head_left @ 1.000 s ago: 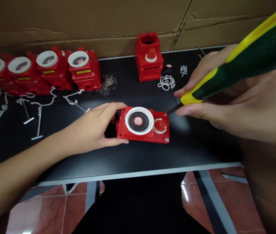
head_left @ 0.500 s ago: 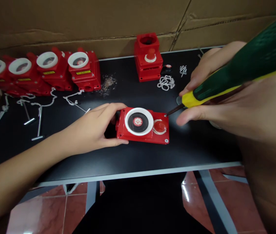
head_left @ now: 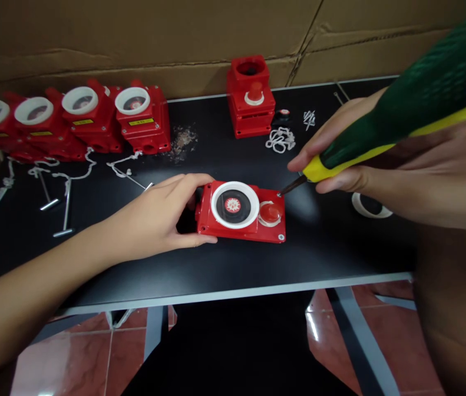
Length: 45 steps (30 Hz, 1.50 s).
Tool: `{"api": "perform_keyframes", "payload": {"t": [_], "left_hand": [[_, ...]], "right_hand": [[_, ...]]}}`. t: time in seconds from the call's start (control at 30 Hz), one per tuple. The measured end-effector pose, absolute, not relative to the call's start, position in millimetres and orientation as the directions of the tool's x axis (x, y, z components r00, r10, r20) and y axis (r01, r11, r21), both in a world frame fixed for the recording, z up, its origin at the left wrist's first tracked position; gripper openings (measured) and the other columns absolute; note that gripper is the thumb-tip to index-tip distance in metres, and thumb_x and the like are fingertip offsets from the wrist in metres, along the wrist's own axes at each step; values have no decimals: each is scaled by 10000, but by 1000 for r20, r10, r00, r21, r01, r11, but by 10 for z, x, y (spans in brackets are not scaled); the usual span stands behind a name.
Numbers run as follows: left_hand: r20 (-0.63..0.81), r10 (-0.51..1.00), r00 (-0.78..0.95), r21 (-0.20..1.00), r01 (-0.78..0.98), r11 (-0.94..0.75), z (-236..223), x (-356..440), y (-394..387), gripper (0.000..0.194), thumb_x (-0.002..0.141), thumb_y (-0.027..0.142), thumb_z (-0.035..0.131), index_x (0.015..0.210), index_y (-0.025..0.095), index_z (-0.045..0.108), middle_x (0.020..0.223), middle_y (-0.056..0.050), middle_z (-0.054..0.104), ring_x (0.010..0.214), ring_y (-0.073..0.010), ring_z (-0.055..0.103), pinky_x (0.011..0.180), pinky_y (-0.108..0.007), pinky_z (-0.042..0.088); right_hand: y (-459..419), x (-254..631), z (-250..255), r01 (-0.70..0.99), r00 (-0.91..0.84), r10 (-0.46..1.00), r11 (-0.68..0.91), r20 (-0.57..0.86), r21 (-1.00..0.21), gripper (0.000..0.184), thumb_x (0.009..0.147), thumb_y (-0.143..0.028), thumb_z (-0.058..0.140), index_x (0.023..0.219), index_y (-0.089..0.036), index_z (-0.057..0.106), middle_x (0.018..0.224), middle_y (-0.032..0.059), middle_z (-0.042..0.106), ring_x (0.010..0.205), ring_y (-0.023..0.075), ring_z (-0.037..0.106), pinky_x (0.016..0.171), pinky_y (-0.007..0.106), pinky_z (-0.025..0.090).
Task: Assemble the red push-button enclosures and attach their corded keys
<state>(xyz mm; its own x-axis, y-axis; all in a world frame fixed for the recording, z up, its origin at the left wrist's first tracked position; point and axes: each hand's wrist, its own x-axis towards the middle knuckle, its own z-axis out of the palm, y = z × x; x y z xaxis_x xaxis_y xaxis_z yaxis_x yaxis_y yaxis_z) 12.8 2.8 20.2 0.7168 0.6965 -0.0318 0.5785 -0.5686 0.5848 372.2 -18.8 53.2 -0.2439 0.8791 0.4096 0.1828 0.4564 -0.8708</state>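
Observation:
A red box (head_left: 241, 234) with a white-ringed round window (head_left: 235, 205) and a small red dome (head_left: 270, 213) lies on the black table. Around its left end, my left hand (head_left: 175, 214) is closed, fingers at the back edge and thumb along the front. My right hand (head_left: 365, 148) grips a green and yellow screwdriver (head_left: 385, 126), slanting down from the upper right. Its tip rests at a screw (head_left: 279, 194) in the box's far right corner. Another screw (head_left: 281, 237) shows in the near right corner.
Several finished-looking red boxes (head_left: 142, 126) with cords and small metal hammers (head_left: 66, 214) stand at the left. Further back is a red box with an open hole (head_left: 250, 104), beside a white cord (head_left: 280, 140) and loose screws (head_left: 309, 119). A white ring (head_left: 371, 206) lies near my right hand.
My right hand has shifted its hold on the screwdriver, and its fingers have moved slightly. More of the white ring now shows below it. My left hand and the box have stayed put.

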Motion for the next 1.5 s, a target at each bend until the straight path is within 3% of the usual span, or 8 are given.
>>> {"api": "perform_keyframes", "payload": {"t": [0.23,0.37,0.57,0.83,0.97,1.17,1.4,1.5], "left_hand": [[-44,697,716,590,582,-560,225,136,29,849,1050,754,905,1660,218,657,1518,-167,823,1194,-363,849,1194,-504,688],[-55,706,706,586,596,-550,247,160,21,857,1034,748,904,1657,218,650,1520,-172,825,1207,-373,845,1202,-519,686],[-75,713,697,586,610,-534,263,168,15,830,1031,730,898,1639,218,661,1502,-166,831,1202,-371,841,1209,-526,685],[-68,710,701,594,600,-536,239,165,25,847,1025,756,900,1635,219,661,1499,-172,830,1180,-369,846,1185,-527,697],[-57,710,702,589,598,-544,236,165,25,857,1023,749,908,1641,209,660,1515,-180,827,1200,-375,847,1206,-538,692],[-53,713,699,584,601,-546,219,139,25,878,1018,783,910,1638,211,666,1521,-185,825,1279,-402,847,1239,-546,688],[-49,714,698,573,606,-553,169,116,40,917,1006,830,899,1643,210,673,1502,-184,828,1264,-401,846,1243,-545,689],[-28,705,708,574,589,-569,131,103,48,910,1018,813,895,1651,196,677,1498,-184,825,1259,-392,846,1246,-530,685]], "right_hand": [[-98,3753,527,222,-298,824,550,481,-805,473,759,-364,1257,1010,-363,856,984,-18,927,776,259,829,558,401,590],[-86,3691,456,203,-257,828,551,499,-809,586,702,-331,1285,1018,-347,792,954,-19,873,722,218,738,536,386,538],[-55,3692,425,128,-250,845,512,472,-849,659,653,-297,1292,960,-341,711,946,-32,816,857,251,841,683,394,725],[-88,3538,373,203,-118,805,593,581,-779,671,672,-391,1288,892,-321,657,770,-42,703,594,168,569,438,362,404],[-106,3469,337,204,-89,771,634,631,-746,691,677,-489,1298,783,-306,640,694,-40,620,549,136,476,428,362,356],[-60,3539,405,203,-146,774,633,616,-747,665,671,-519,1284,834,-316,672,732,-47,693,577,171,588,472,369,489],[-46,3796,627,130,-466,786,516,407,-847,438,846,-187,1151,1189,-393,975,1142,-25,958,1055,279,951,913,440,851],[-72,3816,616,137,-451,780,541,433,-830,393,803,-160,1151,1079,-388,988,1093,-18,972,983,304,951,857,483,859]]}}
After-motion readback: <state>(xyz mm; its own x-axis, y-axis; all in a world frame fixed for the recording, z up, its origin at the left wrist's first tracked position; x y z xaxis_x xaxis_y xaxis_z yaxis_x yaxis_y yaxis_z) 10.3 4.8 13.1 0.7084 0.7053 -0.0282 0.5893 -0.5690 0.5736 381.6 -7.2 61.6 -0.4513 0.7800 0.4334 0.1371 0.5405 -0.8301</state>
